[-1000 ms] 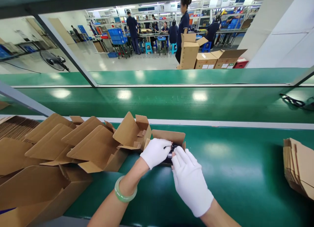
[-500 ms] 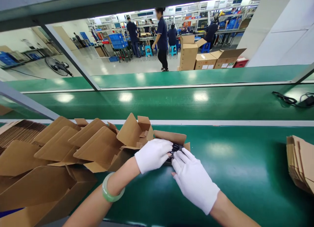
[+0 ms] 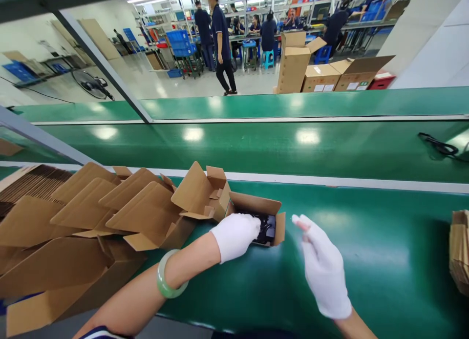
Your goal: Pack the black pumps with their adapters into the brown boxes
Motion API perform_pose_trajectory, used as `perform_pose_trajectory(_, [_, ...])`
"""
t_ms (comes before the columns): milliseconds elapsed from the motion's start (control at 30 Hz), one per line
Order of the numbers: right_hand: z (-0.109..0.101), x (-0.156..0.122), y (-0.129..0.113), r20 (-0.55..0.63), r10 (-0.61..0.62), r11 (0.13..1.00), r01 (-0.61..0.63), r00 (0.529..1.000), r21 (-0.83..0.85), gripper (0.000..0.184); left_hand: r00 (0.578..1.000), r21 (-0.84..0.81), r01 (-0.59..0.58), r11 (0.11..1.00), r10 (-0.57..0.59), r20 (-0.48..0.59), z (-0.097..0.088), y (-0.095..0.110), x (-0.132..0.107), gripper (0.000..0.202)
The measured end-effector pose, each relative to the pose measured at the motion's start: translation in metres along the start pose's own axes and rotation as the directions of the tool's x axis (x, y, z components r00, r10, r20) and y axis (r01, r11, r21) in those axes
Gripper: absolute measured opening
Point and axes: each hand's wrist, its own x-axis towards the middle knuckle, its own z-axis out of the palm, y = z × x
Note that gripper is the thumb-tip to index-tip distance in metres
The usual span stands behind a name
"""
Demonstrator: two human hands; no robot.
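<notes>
A small brown box (image 3: pixel 256 204) sits open-topped on the green counter (image 3: pixel 384 261) with a black part (image 3: pixel 269 229) inside, its long side running left to right. The left hand (image 3: pixel 234 235) curls closed on the part. The right hand (image 3: pixel 324 270) hovers loosely spread and holding nothing over bare counter to the right, while folded cartons (image 3: pixel 146 214) crowd the box's left edge.

You have a small brown cardboard box (image 3: pixel 256 203) sitting upright on the green bench top (image 3: pixel 366 261) in front of you, touching the right end of a heap of empty open cartons (image 3: pixel 146 212). Its top is open, the rear wall standing tall and a short flap raised on the right side. Inside lies a glossy black item (image 3: pixel 266 229), its shape too dark to make out. Your left hand (image 3: pixel 234 235) covers the box's near left corner.
</notes>
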Motion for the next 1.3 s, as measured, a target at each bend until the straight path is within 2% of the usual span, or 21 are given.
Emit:
perform_pose_trajectory(33, [0.004,0.000,0.007,0.031,0.150,0.986,-0.152,0.988,0.068,0.034,1.000,-0.004,-0.022,1.000,0.022,0.002,-0.001,0.000,-0.001,0.022])
perform_pose_trajectory(67, [0.011,0.002,0.012,0.125,0.257,0.951,-0.274,0.958,0.146,0.035,0.999,-0.009,-0.044,0.999,0.044,-0.001,-0.002,0.000,-0.003,0.022])
perform_pose_trajectory(133, [0.027,0.009,0.015,0.323,0.301,0.861,-0.401,0.897,0.313,0.040,0.995,-0.016,-0.099,0.995,0.099,-0.021,-0.005,0.000,-0.006,0.019])
perform_pose_trajectory(200, [0.045,0.016,0.010,0.421,0.298,0.785,-0.471,0.857,0.402,0.045,0.990,-0.030,-0.130,0.991,0.128,-0.057,-0.007,0.001,-0.008,0.019])
perform_pose_trajectory(333, [0.068,0.018,-0.006,0.370,0.487,0.736,-0.599,0.792,0.315,0.064,0.987,-0.077,-0.089,0.993,0.078,-0.143,-0.008,0.003,-0.013,0.020])
perform_pose_trajectory(433, [0.072,0.016,-0.009,0.324,0.497,0.752,-0.586,0.805,0.301,0.069,0.960,-0.168,-0.144,0.975,0.097,-0.263,-0.006,0.001,-0.024,0.015])
perform_pose_trajectory(467, [0.072,0.016,-0.008,0.333,0.485,0.760,-0.578,0.809,0.298,0.068,0.928,-0.212,-0.173,0.962,0.087,-0.362,-0.003,0.000,-0.030,0.016])
perform_pose_trajectory(500, [0.070,0.017,-0.007,0.342,0.478,0.763,-0.575,0.809,0.295,0.068,0.875,-0.266,-0.188,0.945,0.038,-0.483,0.001,-0.001,-0.036,0.018])
perform_pose_trajectory(567, [0.062,0.020,-0.002,0.384,0.474,0.754,-0.591,0.792,0.288,0.070,0.707,-0.431,-0.149,0.890,-0.209,-0.675,0.014,-0.002,-0.048,0.025])
perform_pose_trajectory(600, [0.056,0.022,0.001,0.419,0.477,0.741,-0.610,0.773,0.281,0.072,0.615,-0.537,-0.114,0.836,-0.366,-0.699,0.022,-0.001,-0.052,0.029])
perform_pose_trajectory(633, [0.049,0.024,0.005,0.457,0.480,0.727,-0.632,0.748,0.270,0.074,0.544,-0.648,-0.086,0.756,-0.509,-0.667,0.032,0.002,-0.054,0.031])
perform_pose_trajectory(667, [0.040,0.026,0.009,0.496,0.484,0.713,-0.653,0.721,0.254,0.075,0.514,-0.752,-0.074,0.655,-0.621,-0.592,0.042,0.005,-0.054,0.034])
perform_pose_trajectory(700, [0.032,0.027,0.012,0.528,0.490,0.701,-0.673,0.694,0.233,0.077,0.529,-0.838,-0.086,0.540,-0.688,-0.497,0.052,0.009,-0.051,0.037])
perform_pose_trajectory(733, [0.023,0.027,0.016,0.551,0.502,0.691,-0.692,0.667,0.208,0.078,0.576,-0.900,-0.116,0.419,-0.710,-0.405,0.061,0.013,-0.045,0.041])
perform_pose_trajectory(833, [-0.001,0.024,0.025,0.570,0.541,0.666,-0.729,0.619,0.160,0.079,0.780,-0.973,-0.209,0.096,-0.584,-0.225,0.076,0.025,-0.017,0.059])
perform_pose_trajectory(900, [-0.010,0.020,0.027,0.569,0.551,0.654,-0.740,0.610,0.160,0.078,0.859,-0.964,-0.266,-0.017,-0.457,-0.229,0.074,0.029,0.004,0.063])
perform_pose_trajectory(1000, [-0.014,0.013,0.028,0.575,0.537,0.627,-0.748,0.618,0.218,0.076,0.904,-0.949,-0.289,-0.122,-0.360,-0.229,0.064,0.031,0.027,0.062])
perform_pose_trajectory(1100, [-0.012,0.009,0.030,0.573,0.515,0.587,-0.749,0.637,0.306,0.072,0.916,-0.940,-0.278,-0.199,-0.350,-0.197,0.059,0.032,0.035,0.058])
perform_pose_trajectory(1133, [-0.011,0.008,0.031,0.569,0.506,0.580,-0.744,0.648,0.332,0.071,0.911,-0.936,-0.291,-0.196,-0.355,-0.209,0.060,0.033,0.034,0.056])
perform_pose_trajectory(1233, [-0.010,0.006,0.034,0.555,0.501,0.566,-0.737,0.664,0.370,0.070,0.888,-0.947,-0.309,-0.084,-0.382,-0.256,0.066,0.034,0.022,0.073])
perform_pose_trajectory(1300, [-0.010,0.005,0.034,0.550,0.510,0.559,-0.741,0.661,0.372,0.070,0.889,-0.972,-0.230,0.040,-0.398,-0.226,0.069,0.035,0.010,0.097])
